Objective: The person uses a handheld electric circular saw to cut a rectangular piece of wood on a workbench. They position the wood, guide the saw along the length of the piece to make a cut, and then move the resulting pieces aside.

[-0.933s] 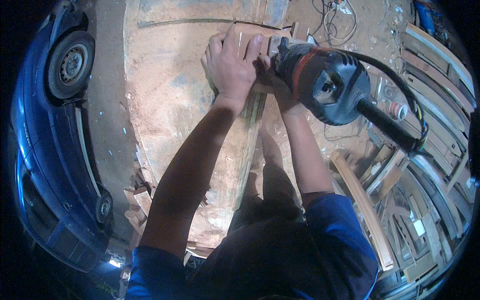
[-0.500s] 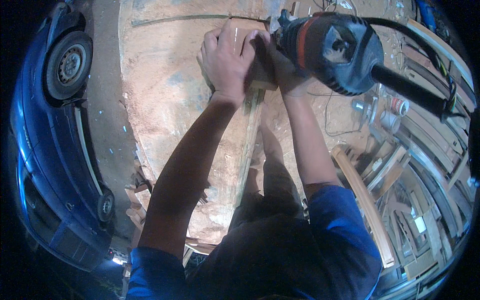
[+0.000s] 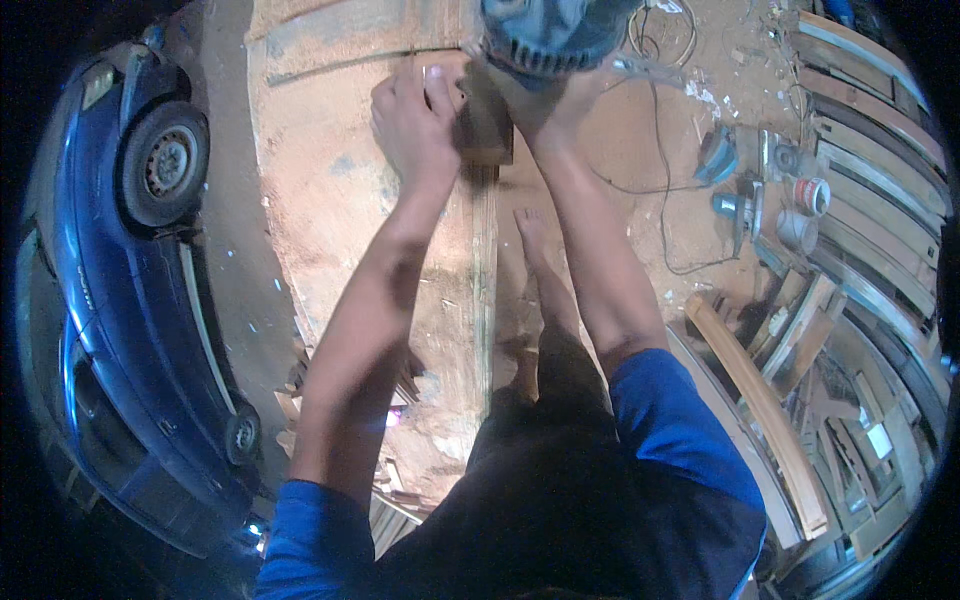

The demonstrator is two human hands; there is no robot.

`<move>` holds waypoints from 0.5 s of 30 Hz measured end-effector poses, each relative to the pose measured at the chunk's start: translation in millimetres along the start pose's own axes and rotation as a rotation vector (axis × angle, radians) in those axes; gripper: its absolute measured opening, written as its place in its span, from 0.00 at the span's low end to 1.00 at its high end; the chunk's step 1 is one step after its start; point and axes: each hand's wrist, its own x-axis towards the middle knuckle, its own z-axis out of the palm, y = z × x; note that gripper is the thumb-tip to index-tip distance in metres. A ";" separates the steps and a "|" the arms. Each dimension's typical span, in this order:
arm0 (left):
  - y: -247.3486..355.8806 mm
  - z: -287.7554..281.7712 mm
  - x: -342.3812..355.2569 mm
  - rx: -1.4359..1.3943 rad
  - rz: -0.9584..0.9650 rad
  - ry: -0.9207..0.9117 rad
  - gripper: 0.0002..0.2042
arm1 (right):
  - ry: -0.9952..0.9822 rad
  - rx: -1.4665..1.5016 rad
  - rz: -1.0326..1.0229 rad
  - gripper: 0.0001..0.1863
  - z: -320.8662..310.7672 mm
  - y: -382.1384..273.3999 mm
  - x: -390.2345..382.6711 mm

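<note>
My left hand (image 3: 415,125) lies over the left side of a wooden block (image 3: 487,135), fingers bent onto it. The block rests on the large dusty wooden work surface (image 3: 340,200), at its right edge. A dark corded power tool (image 3: 555,35) with a vented round housing stands at the top of the view, partly cut off. Right below it is my right hand (image 3: 545,105), which appears closed around the tool's lower part. Its fingers are mostly hidden by the housing, and the tool's working end cannot be seen.
A blue car (image 3: 130,300) stands along the left. On the ground at right lie a blue power tool (image 3: 718,155), a cable (image 3: 665,220) and a tin (image 3: 812,195). Stacked boards (image 3: 870,210) and a long plank (image 3: 755,410) fill the right side.
The power tool has swung up and left in the view, and its rear end and cord have left the picture. My left hand's fingers are drawn in closer. The whole view has shifted slightly.
</note>
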 end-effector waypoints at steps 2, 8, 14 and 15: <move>18.6 -6.2 -7.4 0.015 -0.103 0.035 0.45 | -0.048 0.032 0.117 0.40 -30.0 3.4 -7.6; 47.2 -31.3 -21.8 0.206 -0.027 -0.332 0.58 | 0.137 1.139 0.696 0.38 -158.5 -19.4 -86.8; -14.0 -99.0 -48.4 0.724 0.674 -0.544 0.43 | 0.251 0.305 0.657 0.41 -225.7 -60.9 -148.8; -20.6 -97.3 -53.2 0.685 0.615 -0.520 0.40 | 0.172 0.129 0.583 0.44 -228.9 -68.2 -155.6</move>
